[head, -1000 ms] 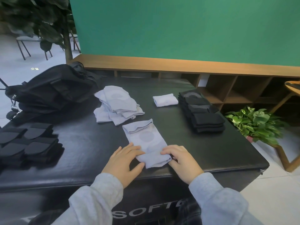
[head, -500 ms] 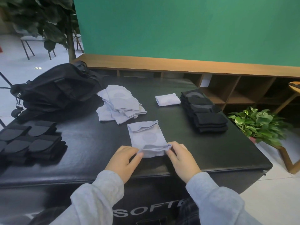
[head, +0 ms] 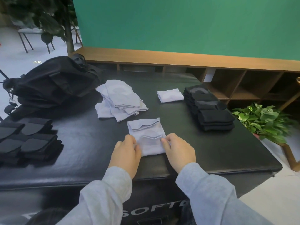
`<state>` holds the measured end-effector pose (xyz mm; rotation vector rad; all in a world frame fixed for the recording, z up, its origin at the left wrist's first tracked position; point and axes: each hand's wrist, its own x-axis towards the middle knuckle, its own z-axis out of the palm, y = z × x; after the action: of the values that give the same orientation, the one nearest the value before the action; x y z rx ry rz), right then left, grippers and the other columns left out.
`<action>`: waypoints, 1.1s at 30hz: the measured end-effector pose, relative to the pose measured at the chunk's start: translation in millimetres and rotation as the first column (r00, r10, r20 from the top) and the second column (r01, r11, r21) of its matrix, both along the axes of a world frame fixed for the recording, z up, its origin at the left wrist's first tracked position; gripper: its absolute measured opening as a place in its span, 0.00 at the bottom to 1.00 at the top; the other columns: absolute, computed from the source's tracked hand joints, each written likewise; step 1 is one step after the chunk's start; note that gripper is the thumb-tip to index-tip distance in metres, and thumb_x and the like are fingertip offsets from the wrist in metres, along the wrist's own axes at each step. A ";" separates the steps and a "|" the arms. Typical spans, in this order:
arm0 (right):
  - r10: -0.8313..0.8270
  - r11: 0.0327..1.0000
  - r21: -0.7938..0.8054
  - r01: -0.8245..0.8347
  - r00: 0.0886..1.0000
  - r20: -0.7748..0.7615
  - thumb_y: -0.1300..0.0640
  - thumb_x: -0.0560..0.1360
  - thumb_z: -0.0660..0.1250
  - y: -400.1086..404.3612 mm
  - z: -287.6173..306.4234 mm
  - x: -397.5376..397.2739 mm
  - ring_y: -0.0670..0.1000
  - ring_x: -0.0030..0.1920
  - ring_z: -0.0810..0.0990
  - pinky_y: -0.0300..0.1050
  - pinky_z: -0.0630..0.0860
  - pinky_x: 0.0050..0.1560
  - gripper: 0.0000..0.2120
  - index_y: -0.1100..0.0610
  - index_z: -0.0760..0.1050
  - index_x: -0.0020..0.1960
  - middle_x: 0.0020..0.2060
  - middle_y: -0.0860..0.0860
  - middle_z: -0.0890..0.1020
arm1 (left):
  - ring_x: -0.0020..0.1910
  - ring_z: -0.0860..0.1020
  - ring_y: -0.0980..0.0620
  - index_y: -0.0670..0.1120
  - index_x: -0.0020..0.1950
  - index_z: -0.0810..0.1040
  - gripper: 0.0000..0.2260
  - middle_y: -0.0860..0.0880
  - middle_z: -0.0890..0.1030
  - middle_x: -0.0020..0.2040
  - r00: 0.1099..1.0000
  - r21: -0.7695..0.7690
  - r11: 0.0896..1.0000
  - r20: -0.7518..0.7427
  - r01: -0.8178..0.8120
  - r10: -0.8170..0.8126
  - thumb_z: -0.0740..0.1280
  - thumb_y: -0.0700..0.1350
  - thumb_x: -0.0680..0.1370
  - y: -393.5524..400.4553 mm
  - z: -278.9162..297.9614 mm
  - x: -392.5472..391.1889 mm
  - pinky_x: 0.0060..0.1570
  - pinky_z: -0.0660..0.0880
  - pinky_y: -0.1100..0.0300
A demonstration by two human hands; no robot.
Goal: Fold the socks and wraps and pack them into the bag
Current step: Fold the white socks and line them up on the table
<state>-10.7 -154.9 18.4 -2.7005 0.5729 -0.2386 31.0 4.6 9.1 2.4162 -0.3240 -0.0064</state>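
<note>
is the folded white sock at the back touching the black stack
Apart. The head view shows a strip of dark table between the folded white sock and the black stack.

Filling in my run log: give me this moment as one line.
step: folding pale sock | left hand: pinching left edge | right hand: pinching right edge | bag: far left, untouched

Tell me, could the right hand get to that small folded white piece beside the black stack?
Probably yes: the folded white piece lies uncovered ahead of the right hand, but that hand is pinching the sock.
</note>
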 end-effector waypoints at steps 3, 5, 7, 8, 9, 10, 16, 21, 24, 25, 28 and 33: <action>-0.021 1.000 0.009 0.021 1.000 0.001 0.45 0.80 0.53 0.4 0.8 2.8 0.50 0.40 0.73 0.44 0.67 0.40 0.11 0.51 0.67 0.51 0.39 0.43 0.73 | 0.47 0.66 0.51 0.49 0.49 0.65 0.03 0.53 0.67 0.45 0.995 0.022 1.000 0.097 0.014 -0.016 0.57 0.42 0.79 -0.3 -2.6 -1.1 0.42 0.65 0.60; -0.059 0.994 0.098 0.055 0.997 0.044 0.47 0.79 0.56 0.6 3.1 6.4 0.50 0.42 0.73 0.44 0.66 0.40 0.08 0.51 0.66 0.50 0.39 0.43 0.72 | 0.53 0.64 0.52 0.50 0.55 0.69 0.08 0.53 0.67 0.54 0.986 0.072 0.997 0.163 0.033 -0.045 0.57 0.40 0.78 1.1 -9.8 -0.3 0.48 0.65 0.62; -0.057 0.991 0.132 0.037 0.987 0.151 0.53 0.77 0.60 0.5 4.9 12.9 0.49 0.48 0.69 0.43 0.66 0.42 0.04 0.52 0.67 0.50 0.44 0.44 0.71 | 0.60 0.63 0.51 0.51 0.57 0.74 0.13 0.52 0.68 0.61 0.972 0.092 0.994 0.221 0.057 -0.077 0.60 0.37 0.76 1.7 -15.3 0.6 0.55 0.64 0.60; -0.030 0.994 0.106 0.008 0.977 0.211 0.57 0.76 0.61 0.8 5.4 18.1 0.49 0.51 0.67 0.42 0.66 0.44 0.05 0.52 0.68 0.51 0.46 0.44 0.71 | 0.63 0.63 0.50 0.52 0.58 0.75 0.15 0.52 0.68 0.63 0.967 0.109 0.992 0.239 0.068 -0.093 0.60 0.36 0.76 1.8 -16.0 0.7 0.59 0.62 0.58; 0.004 0.997 0.073 -0.024 0.965 0.264 0.59 0.75 0.62 0.9 6.3 23.6 0.49 0.54 0.66 0.42 0.67 0.47 0.07 0.52 0.70 0.52 0.49 0.45 0.71 | 0.66 0.60 0.50 0.53 0.59 0.75 0.16 0.52 0.67 0.66 0.966 0.139 0.987 0.235 0.080 -0.111 0.60 0.36 0.76 1.7 -15.8 0.3 0.61 0.61 0.56; 0.040 0.998 0.041 -0.054 0.953 0.299 0.61 0.74 0.62 0.4 8.3 29.6 0.49 0.56 0.65 0.42 0.67 0.51 0.10 0.52 0.71 0.55 0.53 0.45 0.72 | 0.68 0.58 0.51 0.55 0.60 0.74 0.17 0.53 0.65 0.68 0.967 0.173 0.981 0.220 0.089 -0.126 0.59 0.37 0.77 1.4 -15.3 0.0 0.64 0.58 0.56; 0.298 0.941 -0.193 -0.277 0.951 0.087 0.57 0.76 0.63 -3.7 15.7 62.8 0.49 0.67 0.60 0.44 0.57 0.60 0.17 0.47 0.71 0.64 0.66 0.43 0.69 | 0.62 0.64 0.55 0.56 0.52 0.75 0.12 0.54 0.74 0.61 0.953 0.172 0.983 0.279 0.067 -0.114 0.54 0.52 0.75 -1.0 -16.7 -2.0 0.55 0.67 0.52; 0.302 0.921 -0.275 -0.275 0.952 0.058 0.59 0.78 0.57 -2.0 12.1 69.7 0.54 0.51 0.71 0.46 0.65 0.49 0.10 0.54 0.76 0.52 0.49 0.50 0.78 | 0.62 0.65 0.53 0.56 0.49 0.76 0.13 0.53 0.74 0.60 0.943 0.223 0.974 0.314 0.040 -0.111 0.54 0.57 0.73 -2.0 -20.1 -0.4 0.52 0.71 0.50; 0.311 0.932 -0.212 -0.293 0.948 0.059 0.59 0.77 0.59 -2.4 8.6 66.1 0.54 0.55 0.70 0.47 0.69 0.51 0.11 0.55 0.73 0.58 0.55 0.50 0.76 | 0.62 0.66 0.53 0.56 0.48 0.75 0.13 0.53 0.75 0.60 0.939 0.247 0.968 0.323 0.039 -0.120 0.54 0.57 0.72 -2.1 -20.3 0.5 0.51 0.72 0.51; 0.315 0.935 -0.186 -0.301 0.947 0.055 0.59 0.76 0.60 -2.3 8.1 65.4 0.53 0.56 0.69 0.47 0.70 0.53 0.13 0.54 0.71 0.61 0.57 0.49 0.75 | 0.61 0.66 0.53 0.56 0.48 0.75 0.13 0.53 0.75 0.59 0.937 0.252 0.967 0.328 0.037 -0.121 0.55 0.57 0.72 -2.1 -20.4 0.5 0.51 0.72 0.51; 0.314 0.940 -0.146 -0.309 0.949 0.012 0.60 0.77 0.59 -2.1 8.2 68.6 0.54 0.56 0.70 0.49 0.71 0.54 0.15 0.53 0.72 0.62 0.58 0.49 0.75 | 0.61 0.70 0.51 0.55 0.48 0.75 0.13 0.53 0.76 0.59 0.934 0.266 0.963 0.333 0.038 -0.129 0.54 0.56 0.72 -2.0 -20.8 -0.1 0.51 0.72 0.51; 0.299 0.945 -0.147 -0.293 0.954 0.016 0.59 0.79 0.57 -1.5 7.8 73.8 0.55 0.52 0.72 0.49 0.71 0.52 0.10 0.58 0.76 0.54 0.52 0.54 0.77 | 0.66 0.66 0.49 0.56 0.48 0.74 0.13 0.51 0.75 0.62 0.931 0.283 0.959 0.345 0.019 -0.120 0.54 0.57 0.72 -3.7 -23.1 1.0 0.55 0.71 0.48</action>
<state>63.1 -156.4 26.2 -2.8667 0.1368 -0.2566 32.0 0.9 -14.0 2.6761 -0.6129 0.3880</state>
